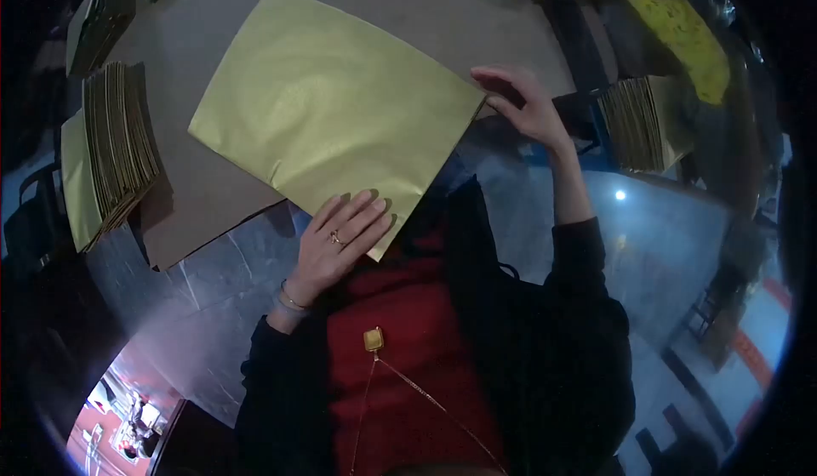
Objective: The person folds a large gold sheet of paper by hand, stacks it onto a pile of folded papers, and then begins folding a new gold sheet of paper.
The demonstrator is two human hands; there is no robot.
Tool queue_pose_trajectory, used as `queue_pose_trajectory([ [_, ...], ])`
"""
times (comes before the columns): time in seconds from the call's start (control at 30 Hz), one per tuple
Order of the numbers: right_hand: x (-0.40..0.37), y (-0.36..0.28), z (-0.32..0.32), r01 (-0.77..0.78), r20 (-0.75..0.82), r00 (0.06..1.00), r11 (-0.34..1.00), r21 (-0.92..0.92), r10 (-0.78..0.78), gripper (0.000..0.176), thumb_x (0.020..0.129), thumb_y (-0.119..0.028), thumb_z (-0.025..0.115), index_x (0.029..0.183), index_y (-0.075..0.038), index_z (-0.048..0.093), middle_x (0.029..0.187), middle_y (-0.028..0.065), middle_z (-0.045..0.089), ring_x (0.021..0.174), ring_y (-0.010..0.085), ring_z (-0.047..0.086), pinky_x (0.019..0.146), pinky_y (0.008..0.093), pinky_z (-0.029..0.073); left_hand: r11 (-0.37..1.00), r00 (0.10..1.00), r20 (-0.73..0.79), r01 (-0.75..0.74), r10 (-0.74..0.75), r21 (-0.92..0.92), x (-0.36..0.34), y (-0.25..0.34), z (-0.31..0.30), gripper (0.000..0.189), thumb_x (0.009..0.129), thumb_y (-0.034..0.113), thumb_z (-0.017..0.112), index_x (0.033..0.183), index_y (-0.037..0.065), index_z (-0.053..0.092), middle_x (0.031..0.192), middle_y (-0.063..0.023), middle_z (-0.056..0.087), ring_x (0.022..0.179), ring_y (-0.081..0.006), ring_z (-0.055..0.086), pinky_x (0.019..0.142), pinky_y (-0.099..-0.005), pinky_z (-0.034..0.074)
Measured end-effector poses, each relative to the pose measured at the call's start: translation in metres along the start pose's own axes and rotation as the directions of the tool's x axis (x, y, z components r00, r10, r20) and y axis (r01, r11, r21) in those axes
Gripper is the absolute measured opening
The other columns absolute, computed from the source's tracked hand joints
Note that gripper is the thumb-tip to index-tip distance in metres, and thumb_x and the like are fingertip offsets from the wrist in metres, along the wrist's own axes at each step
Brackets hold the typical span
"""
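Observation:
A large, flat gold paper piece (340,93) lies slanted across the brown table, its near corner reaching past the edge toward my body. It has a small crease near its lower left side. My left hand (336,242), with a ring and a bracelet, rests flat on its near end, fingers stretched out. At its right corner is my right hand (528,106), thumb and fingers apart. The thumb tip is close to that corner; whether it touches cannot be made out. What lies beneath the gold piece is hidden.
On the brown tabletop (208,221), a stack of gold-faced pieces (119,144) stands at the left, with another stack (106,17) behind it. A further stack (638,127) is at the right, near a yellow patterned item (685,42). Grey tiled floor (204,289) shows below.

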State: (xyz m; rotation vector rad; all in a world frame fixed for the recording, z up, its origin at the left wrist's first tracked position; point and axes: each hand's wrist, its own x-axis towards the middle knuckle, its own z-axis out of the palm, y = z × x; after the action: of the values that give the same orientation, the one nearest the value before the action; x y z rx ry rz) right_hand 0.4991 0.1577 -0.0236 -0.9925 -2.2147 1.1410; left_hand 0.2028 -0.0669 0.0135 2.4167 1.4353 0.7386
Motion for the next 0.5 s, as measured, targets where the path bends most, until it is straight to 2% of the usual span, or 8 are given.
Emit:
queue_pose_trajectory([
  [0.03, -0.001, 0.002, -0.002, -0.011, -0.002, 1.000, 1.000, 0.008, 0.011, 0.042, 0.084, -0.007, 0.062, 0.125, -0.017, 0.058, 0.125, 0.0014, 0.056, 0.116, 0.0220, 0.050, 0.098, 0.0365, 0.041, 0.999, 1.000, -0.014, 0.011, -0.011, 0.048, 0.002, 0.000, 0.005, 0.044, 0.080, 0.004, 0.055, 0.122, 0.017, 0.060, 0.130, -0.0004, 0.056, 0.125, -0.0208, 0.049, 0.105, -0.0396, 0.036],
  [0.1, 0.004, 0.005, -0.002, 0.234, 0.080, 0.972, 0.940, -0.248, -0.221, 0.043, 0.084, -0.012, 0.063, 0.125, -0.021, 0.058, 0.132, -0.0007, 0.052, 0.119, 0.0221, 0.048, 0.100, 0.0393, 0.038, 0.998, 1.000, 0.022, 0.019, -0.020, 0.058, 0.004, -0.002, 0.008, 0.044, 0.080, 0.003, 0.055, 0.122, 0.017, 0.060, 0.130, -0.0004, 0.056, 0.125, -0.0208, 0.049, 0.105, -0.0397, 0.035],
  [0.2, 0.013, 0.000, -0.003, 0.356, 0.153, 0.934, 0.885, -0.300, -0.323, 0.048, 0.083, -0.014, 0.062, 0.129, -0.024, 0.055, 0.139, -0.0030, 0.046, 0.126, 0.0222, 0.044, 0.107, 0.0430, 0.032, 1.000, 1.000, 0.014, 0.014, -0.014, 0.024, 0.003, -0.010, 0.011, 0.042, 0.082, 0.004, 0.054, 0.122, 0.016, 0.059, 0.130, -0.0003, 0.056, 0.124, -0.0213, 0.049, 0.104, -0.0395, 0.037],
  [0.27, 0.017, -0.006, 0.001, 0.401, 0.202, 0.915, 0.850, -0.343, -0.350, 0.050, 0.082, -0.014, 0.063, 0.130, -0.026, 0.053, 0.141, -0.0032, 0.044, 0.130, 0.0219, 0.040, 0.109, 0.0444, 0.029, 0.996, 0.999, -0.037, -0.043, 0.040, -0.073, 0.000, -0.022, 0.006, 0.042, 0.083, 0.006, 0.055, 0.123, 0.015, 0.057, 0.130, 0.0001, 0.055, 0.123, -0.0215, 0.050, 0.103, -0.0394, 0.038],
  [0.33, 0.016, -0.014, -0.002, 0.471, 0.318, 0.878, 0.759, -0.450, -0.357, 0.057, 0.081, -0.015, 0.063, 0.134, -0.028, 0.048, 0.144, -0.0031, 0.040, 0.136, 0.0196, 0.033, 0.115, 0.0471, 0.022, 0.996, 0.995, -0.051, -0.091, 0.091, 0.002, 0.003, -0.035, -0.002, 0.042, 0.083, 0.008, 0.056, 0.125, 0.015, 0.056, 0.131, 0.0003, 0.055, 0.123, -0.0218, 0.051, 0.103, -0.0380, 0.039],
  [0.4, 0.008, -0.017, -0.001, 0.513, 0.367, 0.856, 0.688, -0.513, -0.365, 0.058, 0.081, -0.014, 0.063, 0.135, -0.028, 0.047, 0.144, -0.0028, 0.040, 0.136, 0.0187, 0.033, 0.115, 0.0468, 0.022, 0.966, 0.967, 0.054, -0.251, 0.248, 0.060, 0.007, -0.039, -0.018, 0.044, 0.084, 0.009, 0.056, 0.127, 0.016, 0.055, 0.133, 0.0000, 0.053, 0.125, -0.0219, 0.048, 0.105, -0.0366, 0.038],
  [0.43, 0.004, -0.016, 0.000, 0.543, 0.406, 0.839, 0.611, -0.576, -0.363, 0.060, 0.081, -0.014, 0.062, 0.136, -0.028, 0.045, 0.145, -0.0025, 0.040, 0.136, 0.0179, 0.033, 0.114, 0.0465, 0.023, 0.961, 0.962, 0.099, -0.264, 0.255, 0.087, 0.005, -0.046, -0.017, 0.048, 0.084, 0.008, 0.056, 0.131, 0.017, 0.051, 0.138, 0.0000, 0.048, 0.129, -0.0217, 0.044, 0.107, -0.0361, 0.036],
  [0.5, -0.007, -0.008, 0.003, 0.552, 0.420, 0.832, 0.618, -0.560, -0.362, 0.061, 0.081, -0.012, 0.061, 0.137, -0.028, 0.044, 0.144, -0.0022, 0.040, 0.135, 0.0170, 0.034, 0.114, 0.0461, 0.023, 0.976, 0.973, 0.152, -0.190, 0.172, 0.110, -0.001, -0.053, -0.020, 0.051, 0.085, 0.008, 0.055, 0.134, 0.018, 0.047, 0.140, 0.0003, 0.045, 0.130, -0.0211, 0.042, 0.107, -0.0362, 0.036],
])
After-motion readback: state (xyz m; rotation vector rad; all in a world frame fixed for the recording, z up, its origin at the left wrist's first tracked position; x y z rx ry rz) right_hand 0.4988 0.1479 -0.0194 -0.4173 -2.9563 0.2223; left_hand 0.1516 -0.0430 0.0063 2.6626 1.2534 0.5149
